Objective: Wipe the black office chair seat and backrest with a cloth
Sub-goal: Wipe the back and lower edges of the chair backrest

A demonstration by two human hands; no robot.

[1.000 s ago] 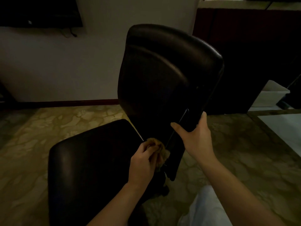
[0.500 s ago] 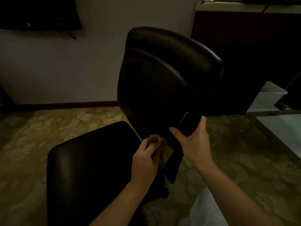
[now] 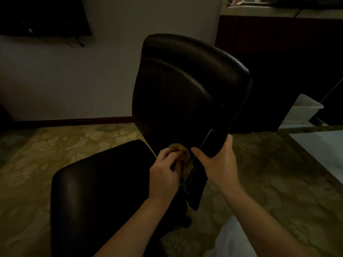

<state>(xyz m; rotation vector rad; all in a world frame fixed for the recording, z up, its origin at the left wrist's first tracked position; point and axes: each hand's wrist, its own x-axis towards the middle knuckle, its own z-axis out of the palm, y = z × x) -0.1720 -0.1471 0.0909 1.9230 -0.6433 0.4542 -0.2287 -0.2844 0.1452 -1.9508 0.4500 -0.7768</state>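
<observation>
Left hand rubs the bunched cloth along the backrest base, right hand gripping its edge; seat probably left.

Left hand bunching tan cloth against black backrest base, right hand gripping its lower edge

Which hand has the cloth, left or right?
The left hand grips the crumpled tan cloth low on the black padded backrest; the right hand only holds the backrest's bare lower edge.
</observation>
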